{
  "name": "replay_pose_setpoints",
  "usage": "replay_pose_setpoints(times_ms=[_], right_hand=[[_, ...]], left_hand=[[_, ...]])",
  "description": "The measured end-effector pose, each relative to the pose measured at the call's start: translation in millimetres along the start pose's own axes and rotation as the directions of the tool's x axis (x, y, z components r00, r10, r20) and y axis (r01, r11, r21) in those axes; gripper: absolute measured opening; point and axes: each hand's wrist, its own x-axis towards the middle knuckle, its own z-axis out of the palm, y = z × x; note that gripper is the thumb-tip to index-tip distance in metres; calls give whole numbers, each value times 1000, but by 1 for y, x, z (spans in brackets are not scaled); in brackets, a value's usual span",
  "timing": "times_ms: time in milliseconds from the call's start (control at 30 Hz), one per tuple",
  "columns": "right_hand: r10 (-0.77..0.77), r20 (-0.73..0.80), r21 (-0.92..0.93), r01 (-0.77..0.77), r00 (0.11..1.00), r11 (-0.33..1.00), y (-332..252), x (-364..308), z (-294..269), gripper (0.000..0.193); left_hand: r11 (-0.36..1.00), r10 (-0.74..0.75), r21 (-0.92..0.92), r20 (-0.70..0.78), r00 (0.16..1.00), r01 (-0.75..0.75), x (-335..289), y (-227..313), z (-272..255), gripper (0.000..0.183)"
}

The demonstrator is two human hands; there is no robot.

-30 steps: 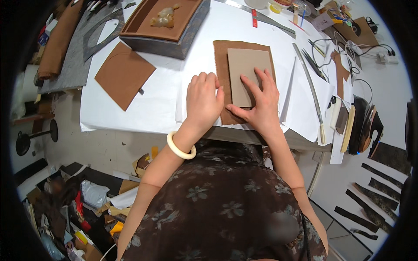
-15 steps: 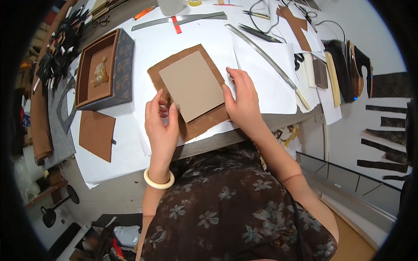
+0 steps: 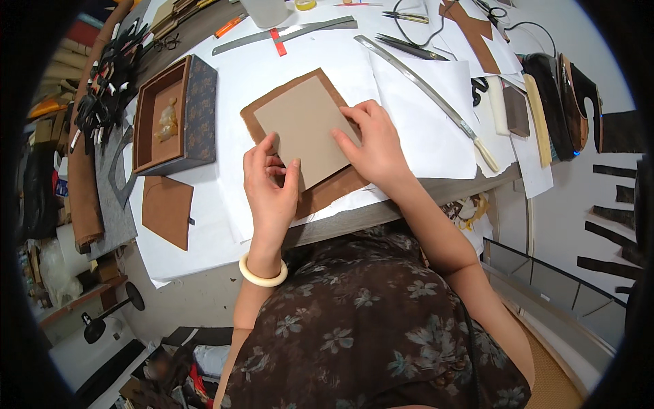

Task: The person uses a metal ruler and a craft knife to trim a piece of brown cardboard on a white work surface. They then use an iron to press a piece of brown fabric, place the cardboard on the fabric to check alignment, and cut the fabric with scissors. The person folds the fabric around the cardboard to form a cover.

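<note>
Lower edge of brown sheet (image 3: 320, 194) hidden under 2 hands, white container (image 3: 264, 9) cut off at top, tools (image 3: 109, 82) at left too small to tell

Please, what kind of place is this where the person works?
Probably a craft workshop, perhaps for bookbinding or box making. The hands press a grey board onto brown material; a long metal ruler, scissors and a lined box lie nearby.
</note>
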Motion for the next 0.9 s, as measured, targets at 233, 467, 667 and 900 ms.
replay_pose_setpoints(times_ms=[233, 467, 667, 900], right_hand=[[99, 18, 73, -100, 995, 992, -10, 2, -6, 42], [97, 25, -38, -96, 995, 995, -4, 1, 2, 44], [-127, -59, -215, 112, 990, 970, -13, 2, -4, 56], [-230, 103, -257, 249, 968, 934, -23, 14, 18, 76]], left_hand=[[982, -32, -185, -3, 999, 31, -1, 0, 0, 48], [983, -77, -163, 25, 997, 80, 0, -14, 3, 49], [990, -94, -118, -109, 990, 81, -1, -19, -24, 40], [912, 35, 411, -85, 996, 4, -5, -29, -29, 29]])
